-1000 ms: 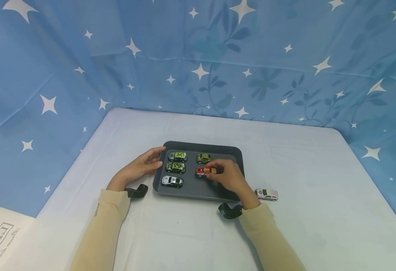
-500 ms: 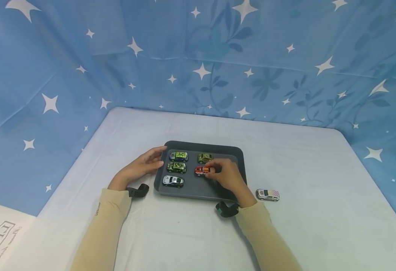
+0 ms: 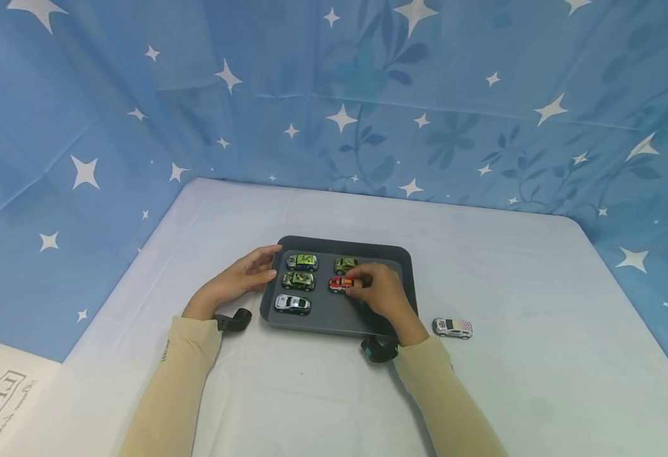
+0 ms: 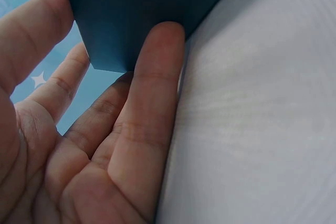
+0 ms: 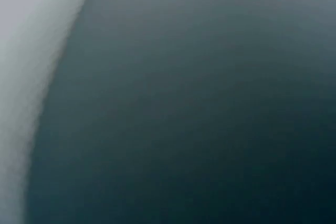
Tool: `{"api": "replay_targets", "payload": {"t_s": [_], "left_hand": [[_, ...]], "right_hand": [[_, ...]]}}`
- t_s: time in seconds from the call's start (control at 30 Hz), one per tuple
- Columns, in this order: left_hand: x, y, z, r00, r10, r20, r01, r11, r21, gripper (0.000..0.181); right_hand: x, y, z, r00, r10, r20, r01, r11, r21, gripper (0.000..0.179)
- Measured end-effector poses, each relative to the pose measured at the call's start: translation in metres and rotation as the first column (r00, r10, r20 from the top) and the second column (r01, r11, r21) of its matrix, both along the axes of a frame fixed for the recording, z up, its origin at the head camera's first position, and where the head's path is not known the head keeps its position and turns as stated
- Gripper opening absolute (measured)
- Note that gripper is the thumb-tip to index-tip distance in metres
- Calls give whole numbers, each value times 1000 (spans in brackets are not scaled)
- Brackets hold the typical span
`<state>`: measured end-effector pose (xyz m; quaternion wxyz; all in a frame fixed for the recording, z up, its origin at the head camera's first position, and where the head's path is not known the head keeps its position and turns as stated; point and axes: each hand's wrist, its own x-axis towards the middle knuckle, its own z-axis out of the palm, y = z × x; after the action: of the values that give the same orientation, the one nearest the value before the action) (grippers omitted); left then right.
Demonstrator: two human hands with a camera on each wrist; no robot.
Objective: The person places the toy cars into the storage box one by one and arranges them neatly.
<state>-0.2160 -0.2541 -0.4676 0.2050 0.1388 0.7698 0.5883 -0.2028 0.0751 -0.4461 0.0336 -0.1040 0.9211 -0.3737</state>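
Observation:
In the head view, my right hand (image 3: 387, 292) pinches a red and orange toy car (image 3: 340, 284) over the dark grey baking tray (image 3: 322, 325). That car sits just nearer than a green-gold toy car (image 3: 345, 264), and fingers cover its right end. My left hand (image 3: 237, 279) rests against the tray's left side with fairly straight fingers. In the left wrist view its fingers (image 4: 152, 87) touch the tray wall (image 4: 115, 19). The left column holds a yellow-green and blue car (image 3: 302, 262), a camouflage car (image 3: 298, 280) and a white and green car (image 3: 293, 304).
A white toy car with a pink pattern (image 3: 452, 328) lies on the white-covered table (image 3: 311, 406), right of the tray. A blue star-printed curtain (image 3: 288, 127) stands behind. The right wrist view is blurred, mostly a dark surface (image 5: 184, 103).
My right hand has shifted slightly left and away from me, bringing the red car closer to the green-gold one. My left hand stays at the tray's side.

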Motion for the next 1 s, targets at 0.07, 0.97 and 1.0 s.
{"api": "replay_targets", "payload": {"t_s": [0.07,0.97,1.0], "left_hand": [[0,1,1,1000,0,-4,0,1000,0,73],[-1,1,0,1000,-2,5,2,1000,1,72],[-1,1,0,1000,-3,5,3,1000,4,72]], "right_hand": [[0,-1,0,1000,-8,6,8,1000,2,23],[2,19,5,998,56,33,-51,991,-122,26],[2,21,6,997,67,40,-61,989,-137,26]]}}
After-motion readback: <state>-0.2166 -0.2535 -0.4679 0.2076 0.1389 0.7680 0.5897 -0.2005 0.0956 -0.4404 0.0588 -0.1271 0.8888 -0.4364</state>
